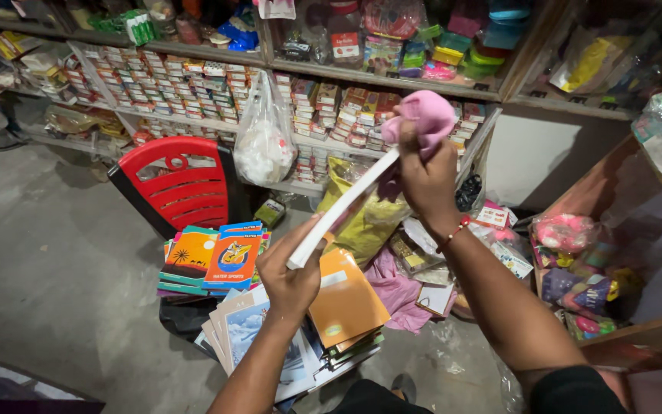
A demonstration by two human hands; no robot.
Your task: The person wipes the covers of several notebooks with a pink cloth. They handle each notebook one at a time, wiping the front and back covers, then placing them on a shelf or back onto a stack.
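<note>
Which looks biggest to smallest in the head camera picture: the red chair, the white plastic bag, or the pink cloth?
1. Red chair, clearly the largest.
2. White plastic bag hanging from the shelf.
3. Pink cloth in the right hand, smallest.
The cloth is bunched up and nearer the camera, so its true size against the bag is unsure.

Dim indoor light falls from above and slightly right, leaving the concrete floor at lower left grey and shadowed. The shelves across the top bow with wide-angle distortion. Plastic wrapping at upper right catches glare, and the frame's corners look soft and dark.
</note>
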